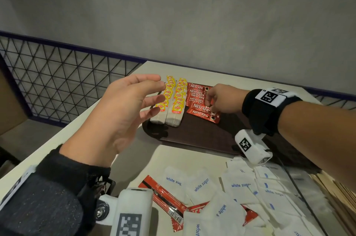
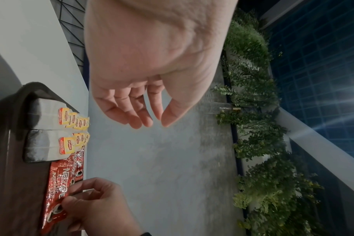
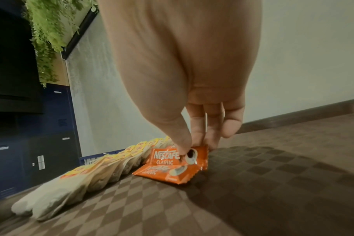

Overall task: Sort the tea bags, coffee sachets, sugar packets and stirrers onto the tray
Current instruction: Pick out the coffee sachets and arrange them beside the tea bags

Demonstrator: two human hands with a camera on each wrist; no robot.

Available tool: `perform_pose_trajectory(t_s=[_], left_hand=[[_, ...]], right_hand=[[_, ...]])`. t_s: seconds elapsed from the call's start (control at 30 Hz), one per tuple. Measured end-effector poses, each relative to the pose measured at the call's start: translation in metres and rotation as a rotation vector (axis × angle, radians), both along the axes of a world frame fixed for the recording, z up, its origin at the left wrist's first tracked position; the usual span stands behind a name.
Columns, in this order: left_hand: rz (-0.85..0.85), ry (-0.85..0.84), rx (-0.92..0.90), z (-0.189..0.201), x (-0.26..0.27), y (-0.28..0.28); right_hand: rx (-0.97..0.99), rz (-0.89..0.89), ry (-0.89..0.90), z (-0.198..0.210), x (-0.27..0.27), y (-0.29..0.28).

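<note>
The right hand (image 1: 221, 99) pinches a coffee sachet (image 1: 200, 108), long axis crosswise, onto the tray (image 1: 192, 135) beside the tea bags (image 1: 174, 99), while the left hand (image 1: 123, 112) hovers relaxed and empty, nearer the loose sachets (image 1: 163, 197) on the desk (image 1: 134, 158).

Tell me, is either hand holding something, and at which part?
The right hand pinches a coffee sachet at its cup-picture end. The left hand holds nothing.

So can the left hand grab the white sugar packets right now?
Probably yes. The left hand is open, holds nothing and hovers above the table; the white sugar packets lie loose below it, nearer the person, uncovered. It would only need to pull back and down.
</note>
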State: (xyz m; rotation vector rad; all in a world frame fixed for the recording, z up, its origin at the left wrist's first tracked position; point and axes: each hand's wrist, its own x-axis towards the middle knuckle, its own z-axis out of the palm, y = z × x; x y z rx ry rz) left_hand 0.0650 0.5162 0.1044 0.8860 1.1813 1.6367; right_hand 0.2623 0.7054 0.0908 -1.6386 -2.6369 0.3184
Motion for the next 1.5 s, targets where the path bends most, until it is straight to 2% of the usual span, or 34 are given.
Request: perform_pose_trajectory(t_s=[0.2,0.5,0.73,0.9,1.07,1.2,1.5], left_hand=[[0.006,0.005,-0.004,-0.001,0.001,0.001],[0.008,0.032,-0.011,-0.002,0.003,0.002],[0.015,0.046,-0.010,-0.002,0.003,0.002],[0.025,0.044,-0.002,-0.002,0.003,0.002],[0.027,0.056,-0.001,-0.002,0.004,0.001],[0.030,0.069,-0.003,-0.003,0.004,0.002],[0.041,0.084,-0.006,-0.003,0.004,0.003]], right_hand=[[0.041,0.048,0.005,0.001,-0.001,0.001],[-0.018,0.126,-0.039,0.001,-0.007,-0.005],[0.024,0.110,0.006,0.005,-0.002,-0.007],[0.054,-0.051,0.015,0.002,0.012,-0.004],[-0.177,-0.237,0.222,-0.002,0.017,-0.003],[-0.248,-0.292,0.311,-0.003,0.009,-0.006],[-0.257,-0.363,0.327,-0.006,0.006,-0.004]])
